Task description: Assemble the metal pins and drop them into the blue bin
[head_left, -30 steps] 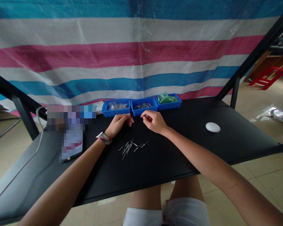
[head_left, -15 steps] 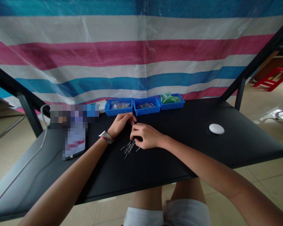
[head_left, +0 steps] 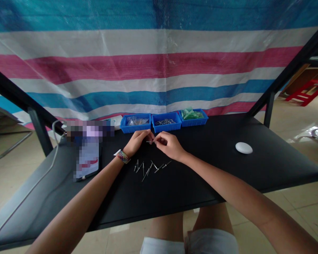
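Observation:
Several silver blind rivets (head_left: 147, 170) lie loosely spread on the black table (head_left: 190, 187), between my forearms. Just in front of the blue bins, my right hand (head_left: 171, 145) pinches one end of a single blind rivet (head_left: 149, 141) between thumb and forefinger. My left hand (head_left: 136, 141), with a woven band at the wrist, has its fingers closed at the other end of that rivet. Its inner fingers are partly hidden, so anything else inside them cannot be seen.
Three blue bins stand along the back: one with clear plastic bags (head_left: 136, 121), one with more rivets (head_left: 165, 122), one with green packets (head_left: 192, 114). A white oval object (head_left: 244, 148) lies right. A phone (head_left: 88, 164), a blurred patch and a white cable (head_left: 37, 187) are left.
My right hand has moved off the rivet pile, up toward my left hand, and now pinches one rivet. The rivets on the table lie more spread out. The view has shifted slightly.

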Demonstrator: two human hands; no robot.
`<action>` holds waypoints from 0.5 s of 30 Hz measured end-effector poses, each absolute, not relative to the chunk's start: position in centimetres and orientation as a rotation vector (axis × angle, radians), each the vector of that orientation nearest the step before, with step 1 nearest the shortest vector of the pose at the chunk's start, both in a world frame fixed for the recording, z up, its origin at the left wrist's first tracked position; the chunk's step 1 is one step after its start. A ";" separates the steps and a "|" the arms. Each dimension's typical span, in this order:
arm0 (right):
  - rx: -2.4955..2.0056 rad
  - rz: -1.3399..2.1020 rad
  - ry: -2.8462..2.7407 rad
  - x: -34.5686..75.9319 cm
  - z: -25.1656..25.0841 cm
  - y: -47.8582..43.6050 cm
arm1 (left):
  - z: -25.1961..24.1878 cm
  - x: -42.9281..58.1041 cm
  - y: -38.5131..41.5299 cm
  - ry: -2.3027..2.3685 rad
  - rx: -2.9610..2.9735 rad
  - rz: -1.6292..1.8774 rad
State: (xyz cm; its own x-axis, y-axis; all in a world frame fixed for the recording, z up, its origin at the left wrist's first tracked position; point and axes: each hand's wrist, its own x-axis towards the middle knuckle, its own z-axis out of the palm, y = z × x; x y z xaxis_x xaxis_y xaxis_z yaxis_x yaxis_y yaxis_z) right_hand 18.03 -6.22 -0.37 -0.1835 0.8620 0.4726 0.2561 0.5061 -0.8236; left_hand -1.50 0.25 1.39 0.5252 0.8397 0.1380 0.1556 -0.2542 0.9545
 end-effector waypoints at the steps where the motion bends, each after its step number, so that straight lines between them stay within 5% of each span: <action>1: -0.989 0.743 -1.634 18.1 -0.6 -5.9 | 1.4 -1.5 0.3 0.835 1.723 0.827; 15: -0.990 0.955 -1.371 18.4 -1.4 -5.0 | 1.8 -1.6 0.1 0.817 1.872 0.788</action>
